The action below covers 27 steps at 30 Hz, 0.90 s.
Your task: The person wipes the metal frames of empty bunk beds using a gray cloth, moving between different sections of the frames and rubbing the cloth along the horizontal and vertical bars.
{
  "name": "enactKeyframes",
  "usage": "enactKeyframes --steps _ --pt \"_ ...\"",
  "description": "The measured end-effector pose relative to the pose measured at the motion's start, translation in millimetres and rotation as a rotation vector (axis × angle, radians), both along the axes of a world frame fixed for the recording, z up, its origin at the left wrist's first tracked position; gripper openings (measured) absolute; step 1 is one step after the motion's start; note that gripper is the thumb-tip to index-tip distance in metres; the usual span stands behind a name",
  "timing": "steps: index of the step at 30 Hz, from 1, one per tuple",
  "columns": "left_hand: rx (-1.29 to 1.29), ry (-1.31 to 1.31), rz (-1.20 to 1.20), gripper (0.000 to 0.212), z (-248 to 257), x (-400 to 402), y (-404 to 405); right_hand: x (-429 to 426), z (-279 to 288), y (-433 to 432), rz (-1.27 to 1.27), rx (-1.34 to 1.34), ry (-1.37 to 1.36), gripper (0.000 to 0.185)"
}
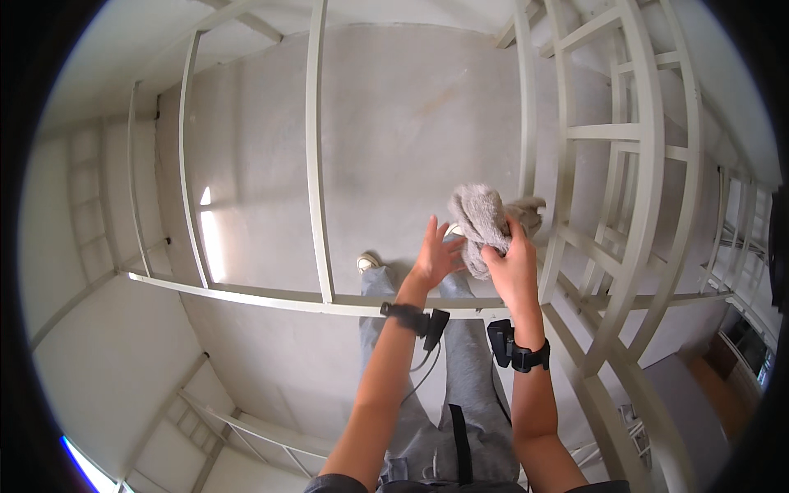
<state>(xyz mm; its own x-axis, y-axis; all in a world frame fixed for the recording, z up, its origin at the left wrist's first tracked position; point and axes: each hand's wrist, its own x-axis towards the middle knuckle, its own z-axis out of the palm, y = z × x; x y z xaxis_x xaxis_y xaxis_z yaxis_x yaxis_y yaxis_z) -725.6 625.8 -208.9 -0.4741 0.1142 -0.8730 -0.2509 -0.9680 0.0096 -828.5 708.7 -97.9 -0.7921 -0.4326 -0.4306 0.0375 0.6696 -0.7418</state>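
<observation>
A bunched grey-beige cloth (478, 212), thick and fluffy like a towel, is gripped in my right hand (516, 259), with the thumb across its near side. Part of it sticks out past the fingers on the right. My left hand (434, 256) is just left of the cloth, fingers spread and holding nothing; whether its fingertips touch the cloth I cannot tell. Both hands are above and beyond the near rail (259, 297) of a cream-painted metal bed frame. A crossbar (317, 154) runs away from that rail to the left of my hands.
Upright posts and ladder rungs (604, 132) of the metal frame rise close on my right. Other crossbars (190, 160) span the left side. Below lies a grey floor (407, 123) with a bright patch of light (212, 246). Black devices with cables (436, 326) are strapped to both wrists.
</observation>
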Motion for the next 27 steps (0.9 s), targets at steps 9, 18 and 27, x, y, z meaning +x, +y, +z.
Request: enactKeyframes --steps 9,18,27 --pt "-0.584 0.297 -0.212 0.041 -9 123 -113 118 13 -86 0.233 -0.157 -0.165 0.04" --pt "-0.856 -0.072 -0.395 0.051 62 269 -155 212 19 -101 0.422 -0.174 -0.501 0.039" --pt "-1.22 -0.162 -0.656 0.06 -16 318 -120 284 -120 -100 -0.062 -0.05 -0.276 0.075"
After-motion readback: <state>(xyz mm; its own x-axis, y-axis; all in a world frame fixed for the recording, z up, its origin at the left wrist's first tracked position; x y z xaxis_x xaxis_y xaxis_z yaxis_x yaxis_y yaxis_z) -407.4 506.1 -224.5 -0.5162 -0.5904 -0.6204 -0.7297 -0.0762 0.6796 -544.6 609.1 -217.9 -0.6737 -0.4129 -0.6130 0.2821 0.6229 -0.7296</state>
